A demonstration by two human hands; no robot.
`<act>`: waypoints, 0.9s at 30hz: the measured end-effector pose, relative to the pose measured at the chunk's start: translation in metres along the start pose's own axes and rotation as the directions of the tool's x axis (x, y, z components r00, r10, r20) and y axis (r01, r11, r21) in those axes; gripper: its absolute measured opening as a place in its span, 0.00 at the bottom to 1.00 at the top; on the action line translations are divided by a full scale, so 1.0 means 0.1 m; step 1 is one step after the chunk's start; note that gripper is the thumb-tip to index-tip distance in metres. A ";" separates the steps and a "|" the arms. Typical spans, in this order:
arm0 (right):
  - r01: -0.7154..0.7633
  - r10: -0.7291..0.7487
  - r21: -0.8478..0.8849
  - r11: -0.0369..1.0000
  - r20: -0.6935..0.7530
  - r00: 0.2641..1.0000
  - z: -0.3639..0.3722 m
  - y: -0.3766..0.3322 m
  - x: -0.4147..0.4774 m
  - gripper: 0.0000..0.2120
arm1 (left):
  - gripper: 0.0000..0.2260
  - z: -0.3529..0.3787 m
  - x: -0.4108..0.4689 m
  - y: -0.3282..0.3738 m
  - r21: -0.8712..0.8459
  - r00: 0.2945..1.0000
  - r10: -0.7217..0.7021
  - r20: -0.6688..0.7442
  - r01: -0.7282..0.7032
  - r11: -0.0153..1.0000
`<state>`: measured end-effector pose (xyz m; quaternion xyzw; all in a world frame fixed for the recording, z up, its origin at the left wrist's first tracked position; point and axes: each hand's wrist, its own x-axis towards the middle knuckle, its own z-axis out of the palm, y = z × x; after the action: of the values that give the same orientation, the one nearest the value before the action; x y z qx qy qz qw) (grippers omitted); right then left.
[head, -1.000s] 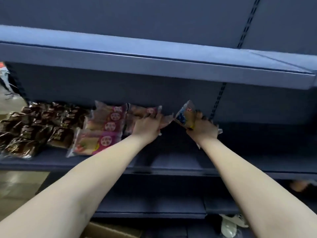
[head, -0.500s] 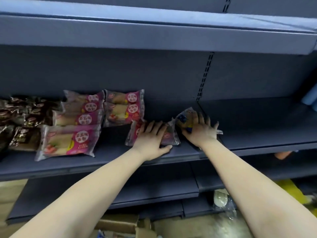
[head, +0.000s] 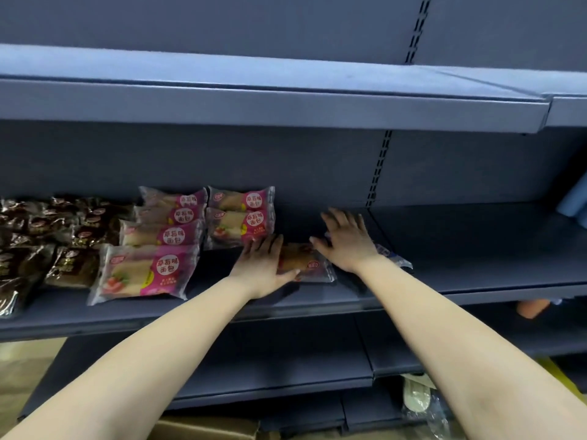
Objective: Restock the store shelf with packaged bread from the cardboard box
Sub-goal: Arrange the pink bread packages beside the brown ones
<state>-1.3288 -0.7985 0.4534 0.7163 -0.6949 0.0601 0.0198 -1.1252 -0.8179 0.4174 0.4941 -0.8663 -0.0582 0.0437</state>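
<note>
On the middle grey shelf [head: 476, 281] my left hand [head: 263, 265] lies flat with straight fingers on a pink-labelled bread pack [head: 305, 265] near the front edge. My right hand [head: 346, 242] is spread flat over a blue-printed bread pack [head: 392, 257], of which only the right end shows. Left of my hands, several pink strawberry bread packs [head: 149, 274] lie in two rows. A corner of the cardboard box [head: 206, 428] shows at the bottom, under my left arm.
Dark brown bread packs [head: 35, 246] fill the shelf's far left. The upper shelf [head: 286, 103] overhangs the work area. A blue object [head: 573, 204] stands at the far right. A clear bag with a pale item [head: 419, 398] lies on the floor below.
Both hands have set their packs down flat on the shelf. My right hand has spread open over the blue pack that it gripped a second ago. The camera tilted upward slightly.
</note>
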 end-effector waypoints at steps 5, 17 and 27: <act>0.162 -0.162 0.017 0.987 0.202 0.966 0.08 -0.36 0.10 0.44 | 0.36 -0.07 -0.24 -0.36 -0.068 0.998 -0.068 0.011 0.068 0.995; 0.081 -0.086 0.029 0.996 0.320 0.943 0.22 -0.69 0.02 0.46 | 0.30 0.00 -0.40 -0.39 -0.200 0.992 -0.122 -0.021 0.116 0.973; -0.097 0.153 0.264 0.960 -0.204 0.967 -0.04 -0.86 -0.02 0.38 | 0.25 -0.30 -0.40 -0.21 -0.670 0.951 -0.282 -0.123 0.130 0.731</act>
<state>-1.2431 -0.7928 0.4618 0.6562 -0.7192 0.2285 0.0024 -1.0829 -0.7959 0.4432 0.5443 -0.7201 -0.3078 0.3009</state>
